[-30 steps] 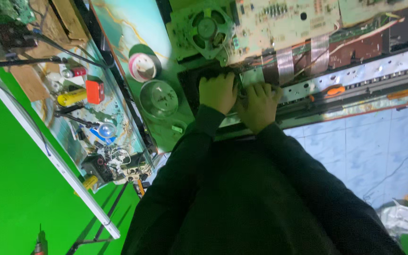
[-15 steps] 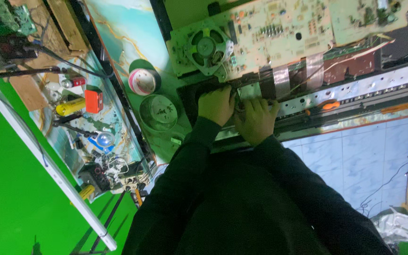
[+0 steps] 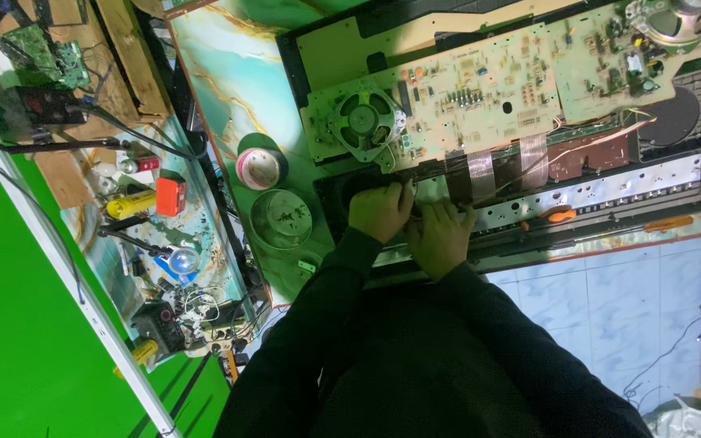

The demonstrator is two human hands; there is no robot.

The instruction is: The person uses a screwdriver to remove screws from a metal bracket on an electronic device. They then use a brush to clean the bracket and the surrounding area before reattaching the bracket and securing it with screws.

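Note:
An opened electronic keyboard lies on the marbled green table (image 3: 229,89), with its beige circuit board (image 3: 480,97) and a round speaker (image 3: 363,122) exposed. My left hand (image 3: 379,209) and my right hand (image 3: 440,235) sit close together at the near edge of the black casing (image 3: 338,203), just below the board's left part. Both hands have their fingers curled down onto the casing, beside a flat ribbon cable (image 3: 480,170). What the fingers grip is hidden. A long metal strip (image 3: 610,191) runs to the right of my hands.
Two orange-handled screwdrivers (image 3: 557,215) (image 3: 667,223) lie on the keyboard's near edge. A tape roll (image 3: 260,168) and a round metal dish (image 3: 281,219) stand left of my hands. A lower shelf (image 3: 164,243) holds tools, an orange box and wires. Tiled floor (image 3: 610,308) lies at the right.
The view has shifted, so the keyboard and my hands appear lower in the frame. Both hands stay at the same spot on the casing edge.

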